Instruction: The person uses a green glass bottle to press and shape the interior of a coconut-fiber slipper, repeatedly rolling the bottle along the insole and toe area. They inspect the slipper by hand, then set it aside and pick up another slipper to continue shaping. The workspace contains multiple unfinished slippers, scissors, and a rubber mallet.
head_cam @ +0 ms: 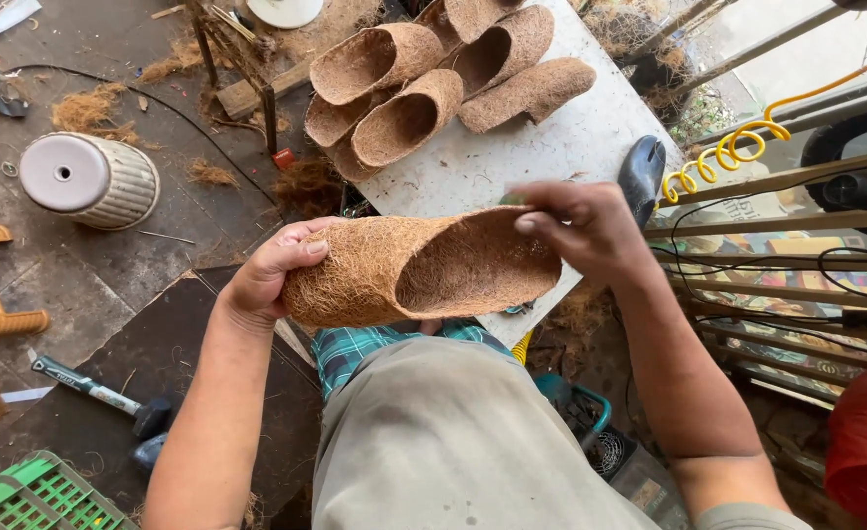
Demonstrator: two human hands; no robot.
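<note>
Two bare hands hold one coir fibre pot [423, 267] sideways above lap, just in front of white bench [551, 147]; left hand [274, 270] clamped round closed end, thumb on top; right hand [576, 228] pinching rim at open mouth, grip closed on fibre; six similar fibre pots [433, 83] heaped on bench's far side, touching one another; hammer [100, 393] lies on dark floor mat, lower left; ribbed white pot [95, 182] overturned on floor; green crate [41, 496] at bottom corner.
</note>
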